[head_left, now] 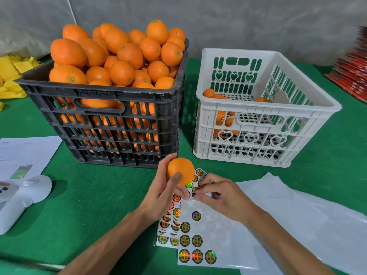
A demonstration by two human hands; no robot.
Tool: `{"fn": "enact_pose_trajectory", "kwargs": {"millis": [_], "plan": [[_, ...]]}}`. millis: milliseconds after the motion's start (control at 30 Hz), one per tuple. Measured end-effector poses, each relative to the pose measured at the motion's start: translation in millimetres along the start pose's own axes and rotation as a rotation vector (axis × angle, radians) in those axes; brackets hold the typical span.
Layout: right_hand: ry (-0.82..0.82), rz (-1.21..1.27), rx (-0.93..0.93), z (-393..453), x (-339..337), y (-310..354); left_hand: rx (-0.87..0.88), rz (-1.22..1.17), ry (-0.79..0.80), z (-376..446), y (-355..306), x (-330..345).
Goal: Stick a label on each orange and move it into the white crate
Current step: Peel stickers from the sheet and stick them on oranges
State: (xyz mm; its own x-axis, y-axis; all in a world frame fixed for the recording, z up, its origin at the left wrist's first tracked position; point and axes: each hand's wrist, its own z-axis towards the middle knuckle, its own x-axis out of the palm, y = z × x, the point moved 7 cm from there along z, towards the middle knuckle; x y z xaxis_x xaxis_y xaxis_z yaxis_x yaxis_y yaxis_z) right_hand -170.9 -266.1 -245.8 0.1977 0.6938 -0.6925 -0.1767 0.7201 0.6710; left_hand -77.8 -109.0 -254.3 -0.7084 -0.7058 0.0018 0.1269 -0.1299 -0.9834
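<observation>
Two bare hands work over a green-covered table (99, 195); the left hand (161, 192) grips a single orange (181, 169), thumb across its front and fingers curled behind, lifted just above the sticker sheets (198, 241); the right hand (216, 195), at three o'clock of the fruit, has thumb and forefinger drawn narrow in a pinch at a round label (195, 189) on the top sheet, whether it is already peeled off cannot be told; at eleven o'clock of the hands a black crate (111, 124) stands heaped with oranges (119, 54); at one o'clock, just beside it, the white crate (264, 128) holds a few oranges low in its left end; blank backing sheets (317, 225) lie at four o'clock; printed papers (25, 153) and a white handheld device (21, 199) sit at nine o'clock; yellow foam netting (12, 76) lies at the far left edge and a red stack (353, 72) at the far right.
</observation>
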Motion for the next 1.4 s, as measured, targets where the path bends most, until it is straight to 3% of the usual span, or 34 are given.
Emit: {"fn": "enact_pose_trajectory", "kwargs": {"millis": [233, 367, 467, 667, 833, 900, 1033, 1100, 1233, 1333, 1400], "plan": [[-0.068, -0.01, 0.032, -1, 3, -6, 0.008, 0.02, 0.025, 0, 3, 1], [-0.432, 0.285, 0.323, 4, -21, -19, -0.011, 0.024, 0.034, 1, 5, 1], [-0.625, 0.138, 0.211, 8, -39, 13, -0.01, 0.046, 0.044, 1, 5, 1], [-0.466, -0.208, -0.012, 2, -20, 76, 0.004, 0.019, 0.006, -6, -7, 1], [-0.33, -0.458, 0.016, 12, -29, 101, -0.002, -0.016, -0.112, 7, -52, 19], [-0.365, -0.566, 0.071, 27, -52, 114, 0.046, 0.121, -0.13, 22, -87, 26], [-0.469, -0.497, 0.192, 65, -122, 122, 0.099, 0.24, -0.045, 68, -167, 23], [-0.545, -0.476, 0.201, 89, -155, 121, 0.185, 0.271, -0.135, 95, -208, 2], [-0.546, -0.466, 0.25, 137, -190, 100, 0.312, 0.307, -0.376, 159, -264, -49], [-0.541, -0.475, 0.289, 153, -187, 87, 0.303, 0.68, -0.458, 212, -276, -81], [-0.533, -0.505, 0.284, 157, -177, 83, 0.243, 0.979, -0.351, 248, -271, -88]]}}
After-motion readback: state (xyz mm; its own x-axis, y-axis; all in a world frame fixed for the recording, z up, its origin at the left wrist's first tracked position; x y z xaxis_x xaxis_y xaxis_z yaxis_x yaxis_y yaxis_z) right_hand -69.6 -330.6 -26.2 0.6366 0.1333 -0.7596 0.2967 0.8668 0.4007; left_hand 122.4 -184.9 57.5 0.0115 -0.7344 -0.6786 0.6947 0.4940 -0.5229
